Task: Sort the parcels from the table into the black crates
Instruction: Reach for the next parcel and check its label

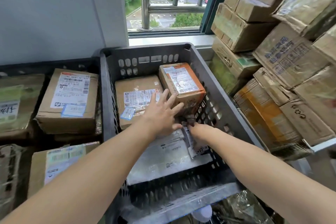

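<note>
A black slotted crate [109,85] stands in front of me below the window. Inside it a small orange-brown box [183,85] with a white label stands tilted against the right wall. My left hand [161,112] presses its straight, spread fingers against that box's near left side. A flat brown parcel [136,92] lies at the back left of the crate, and a grey plastic mailer [163,158] lies at the front. My right hand [198,131] pinches a small dark packet [192,143] with a white label, held upright by the right wall.
A second black crate [45,65] on the left holds several labelled cardboard parcels [71,100]. A tall leaning stack of cardboard boxes [283,63] fills the right side. A barred window [169,3] is straight ahead, a grey wall to its left.
</note>
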`<act>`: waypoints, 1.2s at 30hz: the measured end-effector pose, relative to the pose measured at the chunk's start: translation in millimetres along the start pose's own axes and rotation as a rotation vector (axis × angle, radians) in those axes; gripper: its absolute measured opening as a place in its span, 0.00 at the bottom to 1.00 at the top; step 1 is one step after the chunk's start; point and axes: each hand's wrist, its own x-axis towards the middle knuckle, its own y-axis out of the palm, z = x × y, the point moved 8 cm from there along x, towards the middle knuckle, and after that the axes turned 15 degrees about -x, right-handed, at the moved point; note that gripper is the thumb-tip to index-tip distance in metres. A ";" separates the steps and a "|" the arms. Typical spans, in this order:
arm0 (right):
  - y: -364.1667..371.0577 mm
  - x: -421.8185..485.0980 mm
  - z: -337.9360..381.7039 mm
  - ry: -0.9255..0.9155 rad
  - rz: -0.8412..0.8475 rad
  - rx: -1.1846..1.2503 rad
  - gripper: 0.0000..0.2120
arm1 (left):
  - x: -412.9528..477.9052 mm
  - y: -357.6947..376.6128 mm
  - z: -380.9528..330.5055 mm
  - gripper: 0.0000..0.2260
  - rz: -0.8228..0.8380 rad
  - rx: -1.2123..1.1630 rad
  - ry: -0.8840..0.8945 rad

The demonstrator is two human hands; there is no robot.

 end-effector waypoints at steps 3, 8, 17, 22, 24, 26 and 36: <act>7.0 11.3 11.7 -0.005 -0.027 -0.057 0.35 | -1.5 4.8 3.6 0.36 -0.038 -0.037 0.007; 14.5 22.0 18.1 -0.017 -0.068 -0.061 0.31 | -9.3 11.6 17.3 0.37 -0.033 -0.049 -0.032; -11.9 -8.7 -13.0 -0.013 -0.085 0.030 0.29 | -26.3 -9.6 27.8 0.41 -0.060 -0.100 -0.114; -30.5 -22.0 -11.7 -0.027 -0.287 0.009 0.40 | -34.3 -11.1 30.9 0.42 -0.031 -0.092 -0.197; -35.4 -27.2 -9.6 -0.032 -0.357 -0.035 0.44 | -36.7 -13.5 30.9 0.42 -0.031 -0.054 -0.229; -40.9 -33.8 -8.3 -0.028 -0.425 -0.074 0.47 | -41.3 -17.7 29.4 0.42 -0.034 -0.012 -0.253; -105.8 -118.2 -0.7 0.144 -0.685 -0.104 0.50 | -116.3 -91.7 35.4 0.42 -0.202 0.011 -0.298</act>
